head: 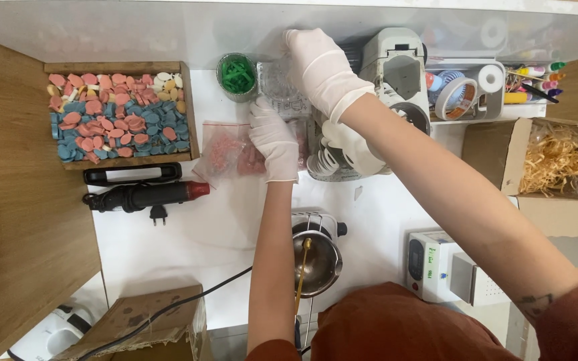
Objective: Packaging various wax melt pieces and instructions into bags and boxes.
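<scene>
On the white counter (188,234), beside a wooden tray (189,110) of pink and blue pieces, the gloved right hand (321,67) grips a clear plastic mould (279,85) from above while the gloved left hand (274,137) holds its lower edge.

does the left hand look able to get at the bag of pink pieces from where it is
Probably yes: the left hand lies right beside the bag of pink pieces, seemingly touching its edge, and nothing sits between them. The black heat gun lies lower, out of the way.

Clear container (282,83) mostly hidden behind gloved hands; grip unclear.
</scene>
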